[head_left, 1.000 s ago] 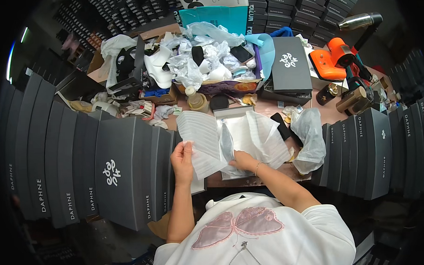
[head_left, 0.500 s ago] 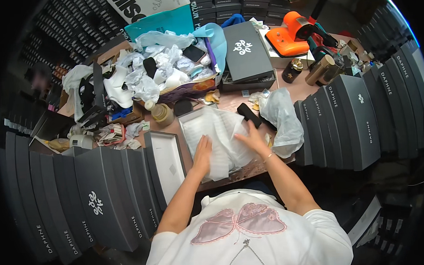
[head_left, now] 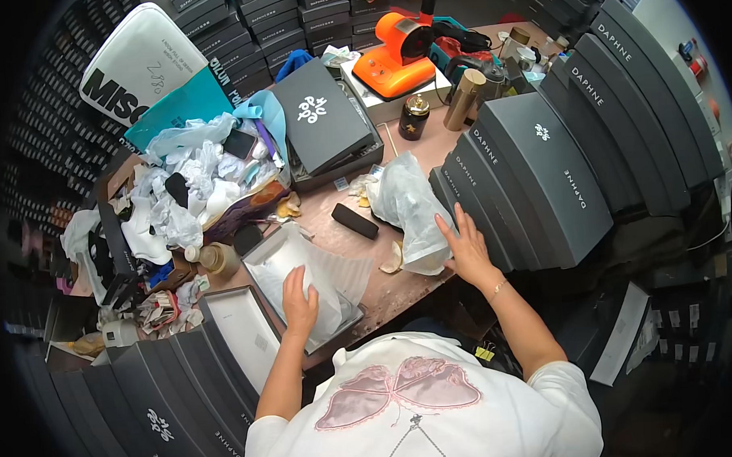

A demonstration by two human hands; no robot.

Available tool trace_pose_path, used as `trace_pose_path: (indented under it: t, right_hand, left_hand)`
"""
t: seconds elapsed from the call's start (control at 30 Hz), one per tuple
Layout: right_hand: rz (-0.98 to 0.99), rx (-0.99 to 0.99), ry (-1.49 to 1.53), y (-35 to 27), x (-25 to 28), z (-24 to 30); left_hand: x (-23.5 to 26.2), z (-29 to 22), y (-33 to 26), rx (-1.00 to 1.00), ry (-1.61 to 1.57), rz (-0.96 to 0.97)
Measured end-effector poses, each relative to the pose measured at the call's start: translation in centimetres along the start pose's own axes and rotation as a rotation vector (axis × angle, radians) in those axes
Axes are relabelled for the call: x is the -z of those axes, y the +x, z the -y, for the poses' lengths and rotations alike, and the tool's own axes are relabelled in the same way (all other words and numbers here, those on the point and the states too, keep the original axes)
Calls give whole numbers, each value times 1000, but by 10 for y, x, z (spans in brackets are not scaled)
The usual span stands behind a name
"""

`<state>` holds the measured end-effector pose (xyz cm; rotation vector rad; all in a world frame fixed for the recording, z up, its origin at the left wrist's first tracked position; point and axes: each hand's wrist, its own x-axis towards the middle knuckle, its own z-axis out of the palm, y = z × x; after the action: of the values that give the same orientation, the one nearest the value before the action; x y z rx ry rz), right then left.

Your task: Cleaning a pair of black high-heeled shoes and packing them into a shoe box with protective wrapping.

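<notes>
My left hand (head_left: pixel 300 302) rests on the white wrapping sheet (head_left: pixel 315 266) in an open shoebox (head_left: pixel 258 247), its fingers stretched out and the thumb apart. The thin sheet lines the box and spills over its right side. Fingers spread, my right hand (head_left: pixel 470 247) is at the right edge of a whitish plastic bag (head_left: pixel 414 215) and seems to touch it. Something bulky fills the bag, but I cannot make out what. Between the box and the bag lies a small black block-shaped object (head_left: pixel 355 221). The pale-lined box lid (head_left: pixel 239 323) leans left of the box.
Stacked dark shoeboxes stand at the right (head_left: pixel 541 174) and lower left (head_left: pixel 178 388). A bin (head_left: pixel 256 208) heaped with crumpled plastic is at the back left. Behind are a closed grey box (head_left: pixel 321 109), an orange device (head_left: pixel 392 58), a black jar (head_left: pixel 414 118) and a gold cylinder (head_left: pixel 464 100).
My right hand has left the wrapping sheet and moved right to the plastic bag. The sheet now lies lower in the box, under my left hand. The whole view has swung to the right.
</notes>
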<state>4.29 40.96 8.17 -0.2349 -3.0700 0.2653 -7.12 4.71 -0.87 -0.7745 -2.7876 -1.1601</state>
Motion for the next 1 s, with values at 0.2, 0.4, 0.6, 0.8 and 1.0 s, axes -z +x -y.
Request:
trace_pose_path:
  t: [0.2,0.4,0.6,0.8,1.0]
  right_hand:
    - [-247,-148,565,57,-48,-37]
    - [-391,187,572,143,73,30]
    - [-188,886,425,111,127,162]
    - [557,990,1051,8,58,184]
    - [945,-68,2023,-6,9,120]
  left_hand:
    - [-45,-48,69,-181,486,712]
    - [-54,-47,108,728,-1142,316]
    - [-3,-105,115,664,-1934,698]
    - [8,-92,19,468,-1566,216]
    - [102,-28,-17,480,-833,72]
